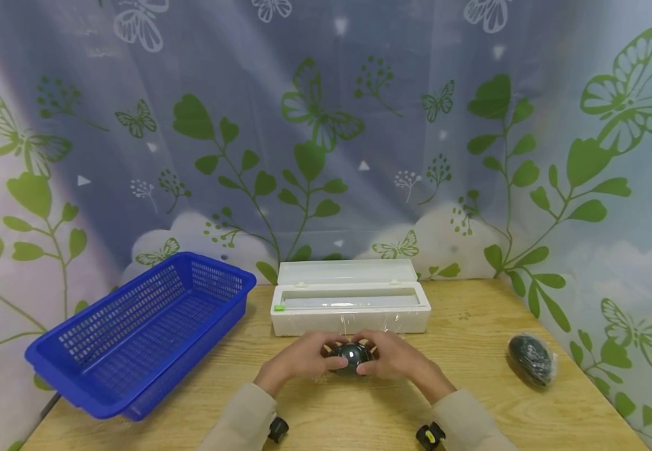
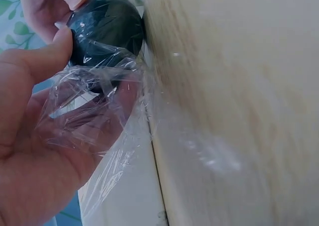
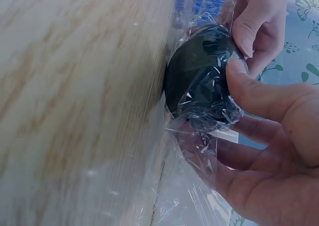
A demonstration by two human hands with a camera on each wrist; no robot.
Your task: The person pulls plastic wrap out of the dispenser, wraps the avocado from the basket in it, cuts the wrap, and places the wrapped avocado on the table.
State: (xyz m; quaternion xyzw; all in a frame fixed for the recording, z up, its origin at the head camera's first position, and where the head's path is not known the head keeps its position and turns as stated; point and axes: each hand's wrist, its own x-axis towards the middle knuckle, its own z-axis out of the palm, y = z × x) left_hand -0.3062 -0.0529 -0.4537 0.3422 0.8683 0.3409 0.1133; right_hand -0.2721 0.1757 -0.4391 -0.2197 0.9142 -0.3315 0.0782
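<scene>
A dark green, shiny oval object, fruit-like in shape [image 1: 352, 354], lies on the wooden table in the middle, with clear plastic wrap [image 2: 107, 124] gathered around it. From the left side my left hand [image 1: 303, 358] grips it, thumb on top and fingers curled at its far side through the film. My right hand [image 1: 396, 358] holds it from the right in the same way, its thumb [image 3: 238, 79] pressing the top. Loose film [image 3: 199, 151] bunches at the object's ends and over the fingers. Just behind stands a white cling film box [image 1: 351, 322], lid raised, a roll inside.
A blue plastic basket [image 1: 134, 401] with slotted sides stands at the left. On the right lies another dark oval object [image 1: 531, 359] wrapped in clear film. A leaf-and-butterfly patterned curtain [image 1: 326, 188] hangs behind the table.
</scene>
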